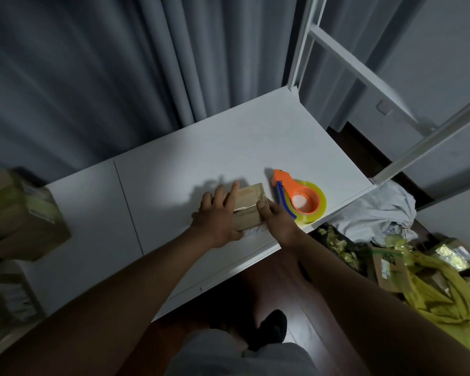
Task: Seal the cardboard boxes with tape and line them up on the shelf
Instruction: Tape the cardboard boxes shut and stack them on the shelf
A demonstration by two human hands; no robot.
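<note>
Left hand [218,217] spread flat on cardboard box [248,206], right hand [278,219] gripping its side

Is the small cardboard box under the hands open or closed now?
Closed: the small cardboard box shows flat top flaps, none standing up, under the left hand and right hand. Whether tape seals it, cannot tell.

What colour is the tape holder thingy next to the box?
The tape dispenser is orange with a blue blade part, seen in the head view.
</note>
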